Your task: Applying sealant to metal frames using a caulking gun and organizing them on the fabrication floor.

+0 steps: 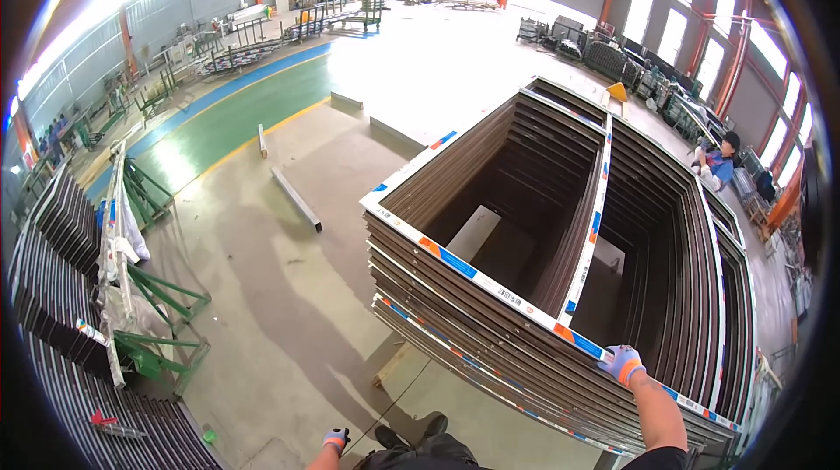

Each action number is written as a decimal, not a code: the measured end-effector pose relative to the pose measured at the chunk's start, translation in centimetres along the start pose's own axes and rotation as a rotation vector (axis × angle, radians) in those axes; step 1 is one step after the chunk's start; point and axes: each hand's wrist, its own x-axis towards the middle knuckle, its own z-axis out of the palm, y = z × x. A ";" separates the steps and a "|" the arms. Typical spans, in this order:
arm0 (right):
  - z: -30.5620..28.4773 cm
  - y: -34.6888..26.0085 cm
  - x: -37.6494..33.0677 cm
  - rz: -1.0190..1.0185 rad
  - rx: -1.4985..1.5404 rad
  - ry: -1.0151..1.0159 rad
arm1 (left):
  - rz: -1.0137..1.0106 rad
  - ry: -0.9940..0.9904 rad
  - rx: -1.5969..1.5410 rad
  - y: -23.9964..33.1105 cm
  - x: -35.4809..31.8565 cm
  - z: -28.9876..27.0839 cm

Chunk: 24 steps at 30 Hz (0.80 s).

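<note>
Right hand resting on top frame of stack, left hand apart

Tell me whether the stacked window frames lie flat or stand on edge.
Flat. The window frames lie stacked one on another, openings facing up; the right hand rests on the top frame's near edge.

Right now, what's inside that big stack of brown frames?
Inside the stack of frames, a pale flat panel leans on the dark floor and another pale piece sits beyond the divider; the walls hide the rest.
</note>
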 end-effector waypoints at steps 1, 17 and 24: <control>-0.9 -0.9 -0.6 -0.012 0.002 0.028 | -0.003 -0.003 0.009 0.1 0.0 -0.2; -1.7 -1.8 -0.5 0.005 -0.044 -0.043 | 0.003 -0.119 -0.127 2.9 -0.1 1.6; -1.7 -1.6 -0.4 0.015 -0.064 -0.066 | 0.008 -0.069 -0.141 2.7 -0.2 1.2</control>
